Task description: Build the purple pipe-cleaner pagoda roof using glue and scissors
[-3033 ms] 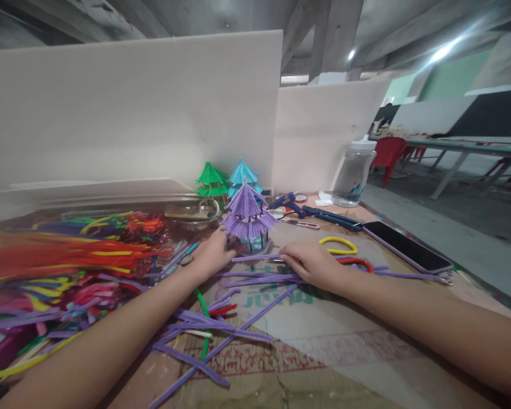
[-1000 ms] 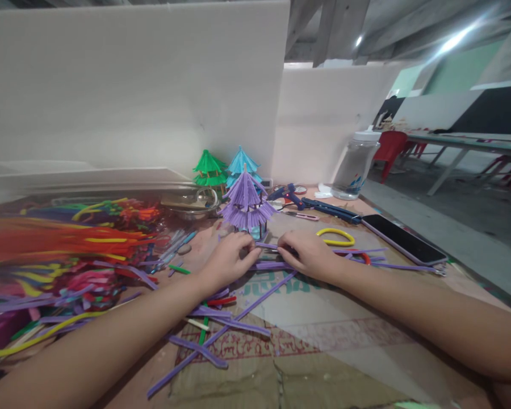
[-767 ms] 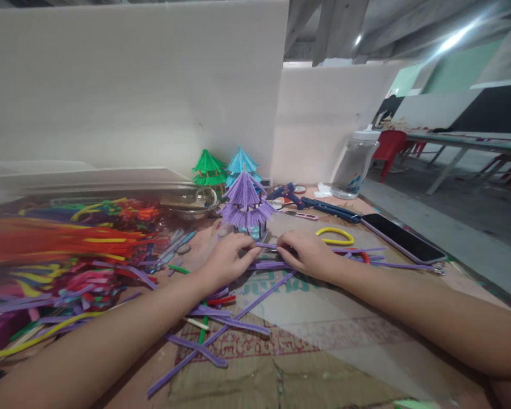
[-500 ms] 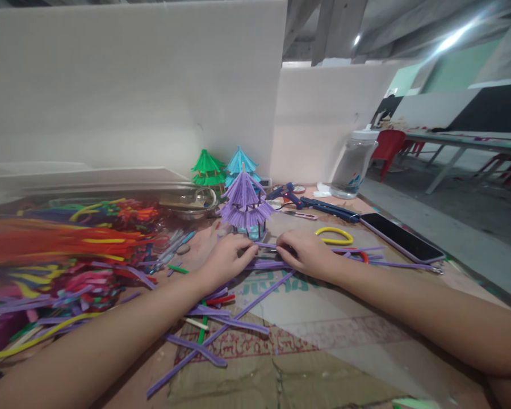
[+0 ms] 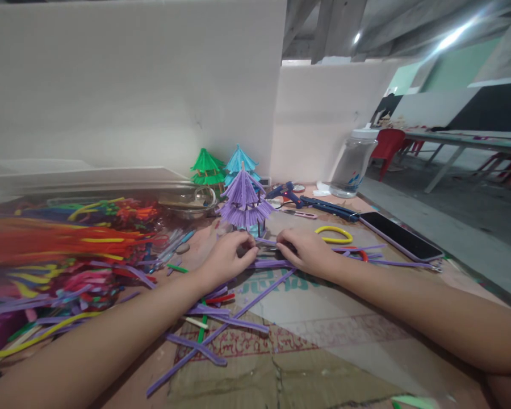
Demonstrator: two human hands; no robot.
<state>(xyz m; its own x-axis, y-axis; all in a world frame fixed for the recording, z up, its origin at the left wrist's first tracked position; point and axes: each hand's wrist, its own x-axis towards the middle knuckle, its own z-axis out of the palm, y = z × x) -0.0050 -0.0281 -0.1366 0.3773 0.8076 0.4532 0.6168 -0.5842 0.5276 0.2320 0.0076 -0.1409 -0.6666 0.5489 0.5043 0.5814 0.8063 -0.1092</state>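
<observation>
- Loose purple pipe-cleaner strips [image 5: 213, 335] are lying crossed on the cardboard-covered table [image 5: 323, 352] nearest the camera.
- The left hand [image 5: 225, 258] and right hand [image 5: 306, 250] are meeting over 1 purple strip [image 5: 269, 264]; both sets of fingers are curling narrow and pinching it between them, just in front of the purple pagoda model [image 5: 244, 201].
- Judgement: the strip is being shaped or folded at its middle. The next move is calling for a steady pinch on both sides so the fold sits square.
- A heap of mixed-colour strips [image 5: 59, 250] is lying well to the left.
- A yellow ring [image 5: 334, 233] and a phone [image 5: 400, 236] are resting to the right.
- A glue gun [image 5: 287, 193], a metal bowl [image 5: 189, 201], a green model [image 5: 206, 167] and a blue model [image 5: 241, 162] are standing behind the purple one.
- A clear jar [image 5: 351, 165] is standing at the far right edge.
- White partition boards [image 5: 132, 85] are closing off the back; red chairs [image 5: 387, 147] and another table [image 5: 464, 139] are showing beyond.
</observation>
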